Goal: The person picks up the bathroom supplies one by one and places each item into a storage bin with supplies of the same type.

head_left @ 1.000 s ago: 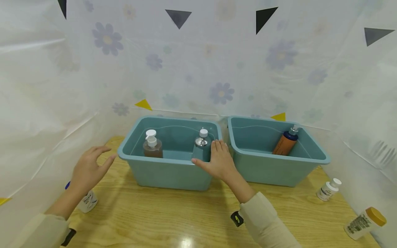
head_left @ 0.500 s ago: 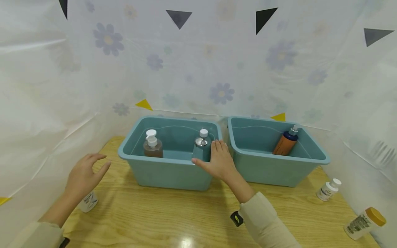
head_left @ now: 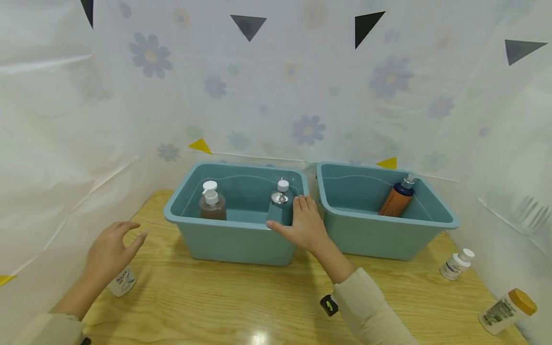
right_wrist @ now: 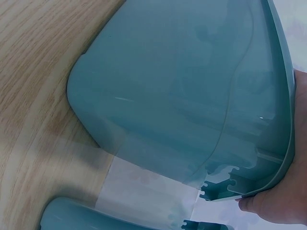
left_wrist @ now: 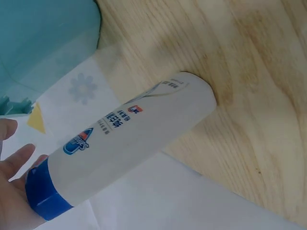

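My left hand (head_left: 108, 251) hovers at the table's left side with its fingers apart, overlapping a white bottle (head_left: 122, 281). In the left wrist view this bottle stands on the wood, its lettered side showing. The fingers (left_wrist: 18, 160) are right beside its blue cap (left_wrist: 45, 191), not closed round it. My right hand (head_left: 308, 227) rests on the front right corner of the left teal bin (head_left: 237, 242), thumb along the front rim and fingers over the side rim. Inside that bin are a brownish pump bottle (head_left: 212, 211) and a grey bottle (head_left: 280, 211) with a white cap.
A second teal bin (head_left: 371, 239) stands close on the right, with an orange pump bottle (head_left: 396, 201) leaning inside. A small white bottle (head_left: 457, 264) and an orange-capped bottle (head_left: 506, 311) are at the table's right edge. A plastic sheet (head_left: 267, 96) hangs behind the bins.
My left hand has drifted left and lower in the head view, away from the left bin and over the white bottle. The right hand keeps its place on the rim.
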`<state>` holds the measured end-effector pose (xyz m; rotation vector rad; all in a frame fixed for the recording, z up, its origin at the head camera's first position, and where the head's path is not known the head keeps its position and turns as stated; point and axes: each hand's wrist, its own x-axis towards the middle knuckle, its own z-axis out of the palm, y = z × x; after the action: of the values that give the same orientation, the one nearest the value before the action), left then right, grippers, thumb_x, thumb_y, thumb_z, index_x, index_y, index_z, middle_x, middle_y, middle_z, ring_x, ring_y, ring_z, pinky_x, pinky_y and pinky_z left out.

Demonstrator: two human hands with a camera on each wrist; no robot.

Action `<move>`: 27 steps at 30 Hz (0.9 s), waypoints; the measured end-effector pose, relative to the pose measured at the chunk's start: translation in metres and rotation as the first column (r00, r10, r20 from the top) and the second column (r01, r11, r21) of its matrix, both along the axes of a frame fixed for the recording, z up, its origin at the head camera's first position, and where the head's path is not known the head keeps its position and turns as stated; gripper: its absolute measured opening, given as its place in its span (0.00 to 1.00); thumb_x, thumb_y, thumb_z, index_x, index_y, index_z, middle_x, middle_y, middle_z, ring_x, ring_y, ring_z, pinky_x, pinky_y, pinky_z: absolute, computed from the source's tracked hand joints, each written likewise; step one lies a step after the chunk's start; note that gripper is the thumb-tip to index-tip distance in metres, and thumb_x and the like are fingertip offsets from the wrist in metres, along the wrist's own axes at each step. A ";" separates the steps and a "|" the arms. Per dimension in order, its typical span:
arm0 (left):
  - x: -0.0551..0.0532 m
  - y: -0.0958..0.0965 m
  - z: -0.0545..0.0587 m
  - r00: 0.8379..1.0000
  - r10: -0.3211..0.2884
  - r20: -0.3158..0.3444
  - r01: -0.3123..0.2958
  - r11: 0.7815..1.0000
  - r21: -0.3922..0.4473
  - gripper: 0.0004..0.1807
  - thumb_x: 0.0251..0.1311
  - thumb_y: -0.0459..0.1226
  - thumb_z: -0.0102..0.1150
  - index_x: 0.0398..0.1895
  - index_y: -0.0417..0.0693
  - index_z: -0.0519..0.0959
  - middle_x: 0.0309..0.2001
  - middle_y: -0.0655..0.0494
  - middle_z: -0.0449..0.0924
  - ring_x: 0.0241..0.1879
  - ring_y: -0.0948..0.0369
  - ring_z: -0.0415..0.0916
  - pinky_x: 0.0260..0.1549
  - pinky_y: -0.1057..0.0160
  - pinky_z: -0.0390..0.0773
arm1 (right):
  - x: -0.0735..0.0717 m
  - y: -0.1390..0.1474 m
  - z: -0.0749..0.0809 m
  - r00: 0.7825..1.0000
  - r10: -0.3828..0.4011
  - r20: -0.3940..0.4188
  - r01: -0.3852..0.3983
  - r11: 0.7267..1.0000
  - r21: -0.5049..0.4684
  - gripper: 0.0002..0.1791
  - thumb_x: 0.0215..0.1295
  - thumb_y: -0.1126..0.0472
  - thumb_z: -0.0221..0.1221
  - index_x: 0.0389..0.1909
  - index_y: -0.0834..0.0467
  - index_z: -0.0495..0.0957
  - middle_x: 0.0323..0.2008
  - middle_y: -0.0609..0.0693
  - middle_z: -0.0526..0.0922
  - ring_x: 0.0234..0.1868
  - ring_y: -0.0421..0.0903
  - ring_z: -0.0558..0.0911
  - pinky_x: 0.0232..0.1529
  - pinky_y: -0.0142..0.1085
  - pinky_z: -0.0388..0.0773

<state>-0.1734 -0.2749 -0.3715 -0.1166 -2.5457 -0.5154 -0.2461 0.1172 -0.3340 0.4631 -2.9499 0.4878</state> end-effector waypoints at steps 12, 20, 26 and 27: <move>0.001 -0.008 -0.006 1.000 0.031 0.003 -0.031 0.997 -0.073 0.19 0.56 0.39 0.60 0.42 0.30 0.78 0.43 0.28 0.76 0.40 0.34 0.73 0.34 0.40 0.73 | 0.001 0.000 -0.001 1.000 -0.001 0.000 0.001 1.000 -0.001 0.56 0.57 0.30 0.50 0.69 0.71 0.47 0.70 0.67 0.51 0.73 0.61 0.45 0.71 0.52 0.45; 0.004 -0.016 -0.011 0.997 0.052 0.061 -0.044 0.992 -0.116 0.18 0.54 0.38 0.62 0.42 0.31 0.79 0.41 0.29 0.77 0.21 0.53 0.75 0.16 0.58 0.71 | 0.000 0.000 -0.002 1.000 -0.003 -0.012 0.003 1.000 -0.002 0.56 0.57 0.29 0.50 0.69 0.71 0.49 0.70 0.67 0.52 0.73 0.61 0.46 0.71 0.53 0.47; 0.005 -0.020 -0.008 0.982 0.067 0.178 -0.046 0.992 -0.119 0.21 0.58 0.41 0.59 0.44 0.28 0.77 0.40 0.28 0.77 0.22 0.53 0.76 0.14 0.61 0.70 | 0.000 -0.001 -0.001 1.000 -0.003 -0.011 0.003 1.000 0.001 0.56 0.57 0.29 0.50 0.69 0.71 0.49 0.70 0.67 0.52 0.73 0.61 0.46 0.70 0.53 0.48; 0.005 -0.020 -0.008 0.977 0.071 0.200 -0.048 0.992 -0.117 0.22 0.59 0.41 0.59 0.44 0.28 0.77 0.40 0.28 0.77 0.22 0.53 0.76 0.14 0.60 0.70 | 0.000 -0.001 -0.001 1.000 -0.004 -0.012 0.004 1.000 0.001 0.56 0.57 0.29 0.50 0.69 0.71 0.49 0.70 0.67 0.52 0.73 0.61 0.46 0.70 0.53 0.48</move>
<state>-0.1682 -0.2952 -0.3796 -0.0282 -2.7693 -0.3778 -0.2460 0.1166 -0.3349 0.4579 -2.9395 0.4820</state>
